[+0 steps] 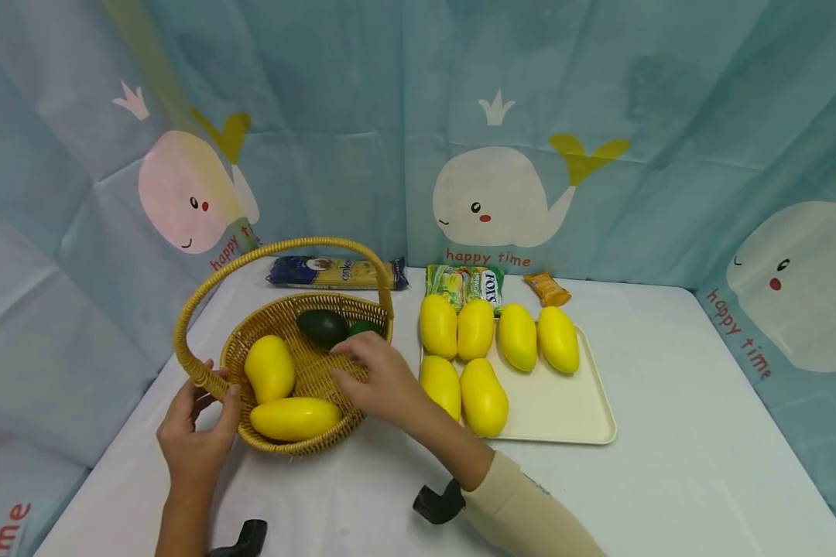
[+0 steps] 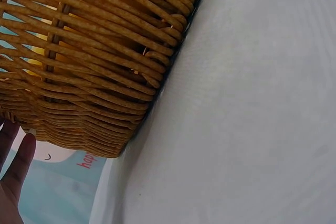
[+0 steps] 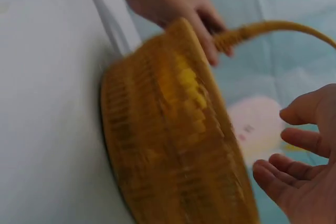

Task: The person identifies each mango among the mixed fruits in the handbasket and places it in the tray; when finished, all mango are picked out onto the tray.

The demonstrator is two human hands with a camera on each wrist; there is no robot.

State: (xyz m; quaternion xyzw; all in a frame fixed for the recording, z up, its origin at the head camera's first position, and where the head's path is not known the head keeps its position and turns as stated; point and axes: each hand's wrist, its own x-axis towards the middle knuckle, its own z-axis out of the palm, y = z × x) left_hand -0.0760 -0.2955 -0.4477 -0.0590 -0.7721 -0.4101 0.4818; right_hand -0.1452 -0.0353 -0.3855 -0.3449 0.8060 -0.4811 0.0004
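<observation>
A round wicker basket (image 1: 313, 373) with a tall arched handle stands on the left of the table. Inside lie two yellow mangoes, one upper (image 1: 270, 369) and one nearer the front (image 1: 296, 419), plus a dark avocado (image 1: 323, 328) at the back and a green fruit (image 1: 364, 328) partly hidden by my right hand. My left hand (image 1: 198, 437) grips the basket's left rim at the foot of the handle. Over the basket's right side hovers my right hand (image 1: 379, 381), fingers loosely bent, nothing between them. The right wrist view shows that hand (image 3: 302, 169) beside the rim.
Right of the basket, a cream tray (image 1: 557, 410) bears several mangoes (image 1: 484, 398). Behind stand a blue-and-yellow pasta packet (image 1: 334, 273), a green candy bag (image 1: 465, 283) and a small orange packet (image 1: 547, 288). A whale-print curtain (image 1: 362, 155) closes off the back.
</observation>
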